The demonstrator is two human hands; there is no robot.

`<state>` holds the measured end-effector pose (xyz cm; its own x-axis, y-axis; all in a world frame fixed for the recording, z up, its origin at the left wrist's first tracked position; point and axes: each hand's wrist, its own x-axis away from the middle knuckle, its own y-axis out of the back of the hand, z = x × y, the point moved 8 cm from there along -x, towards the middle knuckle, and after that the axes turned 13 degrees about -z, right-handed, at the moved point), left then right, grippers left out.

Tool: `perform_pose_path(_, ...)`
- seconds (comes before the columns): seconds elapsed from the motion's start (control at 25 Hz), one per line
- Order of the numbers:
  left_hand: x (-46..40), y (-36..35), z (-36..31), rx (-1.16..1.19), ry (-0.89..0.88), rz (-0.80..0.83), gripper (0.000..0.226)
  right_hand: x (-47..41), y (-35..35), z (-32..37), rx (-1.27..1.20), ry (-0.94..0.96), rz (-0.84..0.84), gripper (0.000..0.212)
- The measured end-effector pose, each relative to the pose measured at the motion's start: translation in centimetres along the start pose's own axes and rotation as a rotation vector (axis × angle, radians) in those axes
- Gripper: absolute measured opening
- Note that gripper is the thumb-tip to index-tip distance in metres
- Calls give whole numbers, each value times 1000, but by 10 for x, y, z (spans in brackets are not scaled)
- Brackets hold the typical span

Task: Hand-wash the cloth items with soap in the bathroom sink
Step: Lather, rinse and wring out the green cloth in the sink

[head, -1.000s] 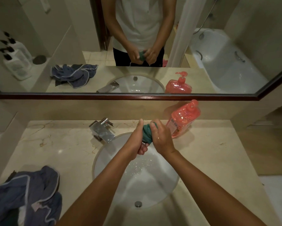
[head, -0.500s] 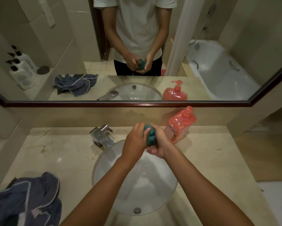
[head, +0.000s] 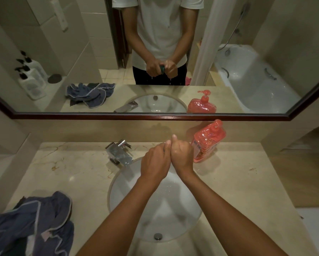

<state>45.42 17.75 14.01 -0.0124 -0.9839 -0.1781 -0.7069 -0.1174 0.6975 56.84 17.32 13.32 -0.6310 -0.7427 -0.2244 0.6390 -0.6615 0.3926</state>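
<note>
Green cloth [head: 162, 68], visible only in the mirror, is wrung by the clenched left hand [head: 156, 160] and right hand [head: 181, 156] over the sink [head: 118, 183]; blue cloths [head: 35, 224] seemingly remain unwashed.

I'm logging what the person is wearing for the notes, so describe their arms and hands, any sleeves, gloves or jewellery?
Both forearms are bare up to the frame's lower edge: no sleeves in the direct view. The left hand and right hand wear no gloves, and no rings, watch or bracelets show. The mirror reflects a white short-sleeved t-shirt ending above the elbows.
</note>
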Motion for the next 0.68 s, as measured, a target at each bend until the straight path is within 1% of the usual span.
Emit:
perform_pose_path(0.12,-2,3,-4,-23,-35,-33,60,-8,1,7,35,100,17,60)
perform_pose_path(0.2,-2,2,-4,-34,-6,-5,65,-10,2,5,57,119,25,59)
perform_pose_path(0.28,-2,-2,2,-23,87,36,71,-9,2,1,78,153,6,66)
perform_pose_path(0.36,0,-9,10,38,197,73,71,-8,0,-1,91,231,-13,72)
perform_pose_path(0.56,5,-32,21,328,444,176,67,-9,1,1,22,398,-11,62)
perform_pose_path(0.68,15,-42,19,455,645,239,55,-12,5,-3,-35,406,3,60)
